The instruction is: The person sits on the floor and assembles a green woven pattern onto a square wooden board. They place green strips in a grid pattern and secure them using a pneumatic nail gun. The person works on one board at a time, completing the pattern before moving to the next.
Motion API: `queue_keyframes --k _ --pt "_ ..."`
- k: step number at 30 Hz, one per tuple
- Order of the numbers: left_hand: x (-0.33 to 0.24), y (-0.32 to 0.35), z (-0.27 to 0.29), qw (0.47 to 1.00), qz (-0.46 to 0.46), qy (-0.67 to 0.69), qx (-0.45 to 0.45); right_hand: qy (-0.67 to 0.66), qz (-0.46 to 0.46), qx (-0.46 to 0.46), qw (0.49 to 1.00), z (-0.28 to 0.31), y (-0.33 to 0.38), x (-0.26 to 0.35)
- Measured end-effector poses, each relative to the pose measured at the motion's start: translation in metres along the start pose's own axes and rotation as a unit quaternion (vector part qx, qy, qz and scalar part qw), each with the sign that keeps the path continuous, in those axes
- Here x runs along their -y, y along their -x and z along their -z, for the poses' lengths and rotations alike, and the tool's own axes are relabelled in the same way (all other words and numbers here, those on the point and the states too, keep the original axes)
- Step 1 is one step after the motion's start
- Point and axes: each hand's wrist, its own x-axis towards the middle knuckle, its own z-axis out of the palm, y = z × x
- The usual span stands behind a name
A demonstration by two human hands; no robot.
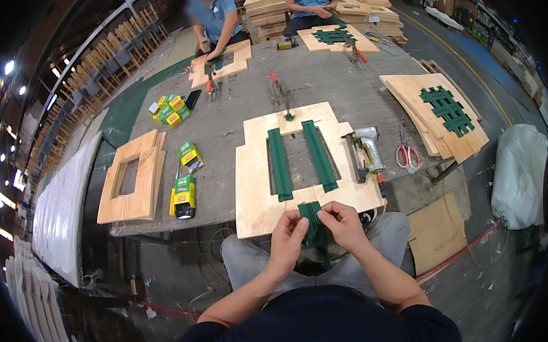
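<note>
Now both hands in a fingertip pinch on striped green webbing, near flat wooden frame

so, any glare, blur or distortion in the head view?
Head view: lamps on the far left are blown out, with sheen on the white wrapped slab; a blurry patch sits by the person at upper left; straight edges bow toward the black rim; left hand, right hand and the green strap they pinch read clearly.
</note>
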Motion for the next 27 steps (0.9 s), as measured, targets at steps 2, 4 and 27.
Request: queue_keyframes --k 2,4,27 --pt "-0.004 -0.010 0.004 0.999 -0.003 0.042 -0.002 0.044 0.008 -0.004 0.999 -0.006 0.006 0.000" --pt "-0.006 -0.012 0.007 0.998 0.020 0.055 -0.001 0.065 0.053 -0.037 0.996 -0.013 0.010 0.002" --pt "-0.014 -0.067 0.013 0.901 -0.227 -0.368 -0.023 0.254 0.197 -0.065 0.945 0.001 -0.043 0.007"
